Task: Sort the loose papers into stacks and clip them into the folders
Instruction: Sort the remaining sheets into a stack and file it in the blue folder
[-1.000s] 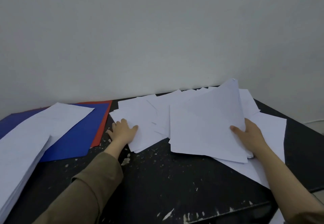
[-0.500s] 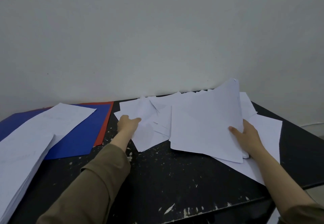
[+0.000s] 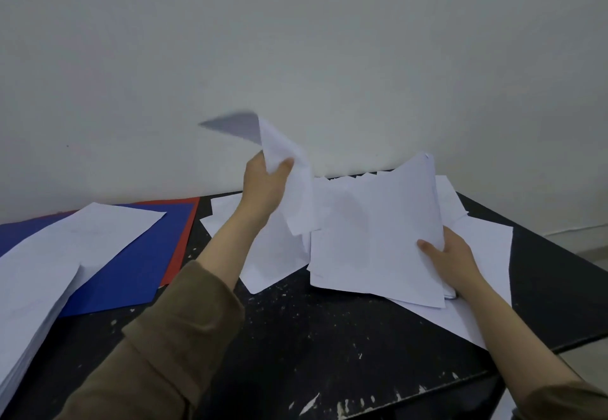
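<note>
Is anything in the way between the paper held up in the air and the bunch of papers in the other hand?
Nothing visible. The left hand pinches a lifted sheet just left of the bundle that the right hand grips. Only open air lies between them.

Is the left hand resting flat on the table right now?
No, the left hand is raised above the table, gripping a sheet.

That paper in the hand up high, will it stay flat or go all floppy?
Probably floppy: the sheet already bends and droops where the left hand pinches it. Likely very light, since it is held by one edge. Its blurred top corner suggests it flaps easily.
</note>
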